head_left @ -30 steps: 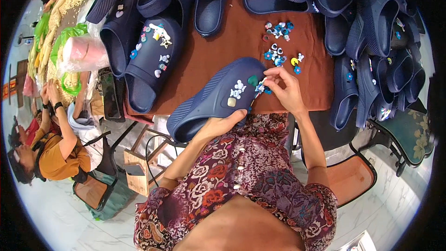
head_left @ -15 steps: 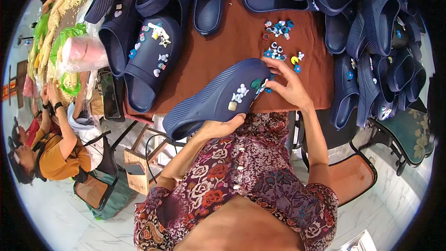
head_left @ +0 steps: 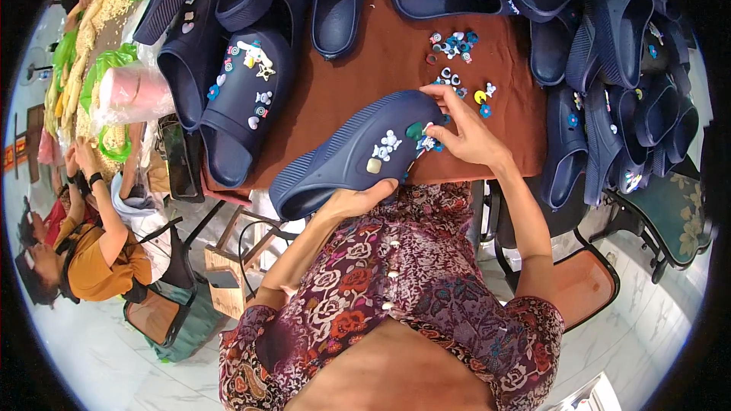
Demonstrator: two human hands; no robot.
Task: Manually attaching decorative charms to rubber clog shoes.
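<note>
Holding a navy clog (head_left: 324, 154) above the near edge of the brown-covered counter (head_left: 365, 76), the left hand (head_left: 356, 202) keeps its thumb along the shoe's near side; its fingers are hidden beneath. The clog is tilted, with its toe toward the right hand (head_left: 468, 137). There, the index finger rests on the tip of the toe and the thumb, spread apart from it, touches a blue-and-white charm (head_left: 432, 143); I cannot tell whether the fingers pinch it. A green charm (head_left: 413, 130), a white bear-shaped charm (head_left: 387, 145) and a cream square charm (head_left: 374, 165) sit on the upper. Beyond the right hand lie loose charms (head_left: 458, 46), many blue or white. A decorated clog (head_left: 247, 95) stands to the left, and stacked clogs (head_left: 626, 38) crowd the right.
</note>
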